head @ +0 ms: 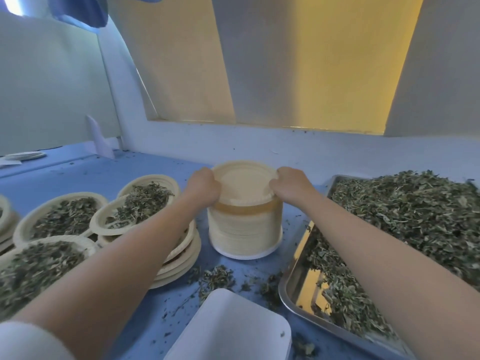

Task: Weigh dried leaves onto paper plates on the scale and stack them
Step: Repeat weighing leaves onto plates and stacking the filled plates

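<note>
At the middle of the blue desk (145,318), our left hand (204,185) and right hand (289,183) grip the top plate's rim on a tall plate stack (245,229), filled plates (65,219) left, leaf tray (293,281) right, scale (233,331) nearest.

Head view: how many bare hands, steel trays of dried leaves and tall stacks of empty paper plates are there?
Bare hands: 2 (left hand, right hand)
Shiny steel tray of dried leaves: 1
Tall stack of empty cream paper plates: 1
Total: 4
</note>
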`<state>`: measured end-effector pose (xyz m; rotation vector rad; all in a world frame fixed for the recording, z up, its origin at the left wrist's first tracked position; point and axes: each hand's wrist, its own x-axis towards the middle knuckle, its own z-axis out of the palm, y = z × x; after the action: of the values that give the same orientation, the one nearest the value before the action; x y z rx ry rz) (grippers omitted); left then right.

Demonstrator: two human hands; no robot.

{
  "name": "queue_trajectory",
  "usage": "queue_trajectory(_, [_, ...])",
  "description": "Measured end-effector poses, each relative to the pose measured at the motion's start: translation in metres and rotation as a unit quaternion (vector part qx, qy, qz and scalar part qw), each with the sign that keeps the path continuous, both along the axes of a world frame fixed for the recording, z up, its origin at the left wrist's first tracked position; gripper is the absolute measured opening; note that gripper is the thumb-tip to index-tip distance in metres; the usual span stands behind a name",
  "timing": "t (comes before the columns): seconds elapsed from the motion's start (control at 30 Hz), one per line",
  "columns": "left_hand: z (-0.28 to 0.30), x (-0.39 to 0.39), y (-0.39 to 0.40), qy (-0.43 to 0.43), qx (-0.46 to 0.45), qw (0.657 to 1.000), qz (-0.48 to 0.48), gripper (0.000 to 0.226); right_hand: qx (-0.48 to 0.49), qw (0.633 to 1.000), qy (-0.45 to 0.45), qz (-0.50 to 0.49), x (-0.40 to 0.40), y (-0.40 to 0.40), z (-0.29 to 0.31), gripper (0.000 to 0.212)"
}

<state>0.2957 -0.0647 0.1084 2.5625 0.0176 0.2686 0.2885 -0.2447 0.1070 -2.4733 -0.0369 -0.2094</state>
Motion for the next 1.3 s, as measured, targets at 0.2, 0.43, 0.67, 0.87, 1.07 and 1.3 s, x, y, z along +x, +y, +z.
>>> queue_trajectory(0.2, [0.024,-0.043,0.008,-0.039,-0.063,0.997,-0.010,0.019,0.003,0.998,-0.067,0.008,-0.036,0.001,0.021,0.015])
queue_trajectory(0.43, [-0.020,-0.123,0.028,-0.021,-0.180,0.983,-0.022,0.021,0.017,0.999,-0.003,0.040,-0.116,0.005,-0.006,0.036])
queue_trajectory(0.67, [-0.084,-0.181,0.046,0.030,-0.268,0.963,-0.017,0.034,-0.028,0.999,-0.002,0.043,-0.175,0.016,-0.068,0.028])
queue_trajectory(0.87, [-0.113,-0.189,0.050,0.043,-0.286,0.957,0.009,0.048,-0.109,0.993,0.007,0.043,-0.176,0.019,-0.095,0.016])
queue_trajectory(1.07, [-0.123,-0.180,0.057,0.059,-0.249,0.967,-0.010,0.057,-0.133,0.990,0.031,0.029,-0.166,0.020,-0.102,0.029])
queue_trajectory(1.3, [-0.120,-0.169,0.061,0.031,-0.287,0.957,0.009,0.062,-0.076,0.996,-0.021,0.028,-0.153,0.033,-0.099,0.059])
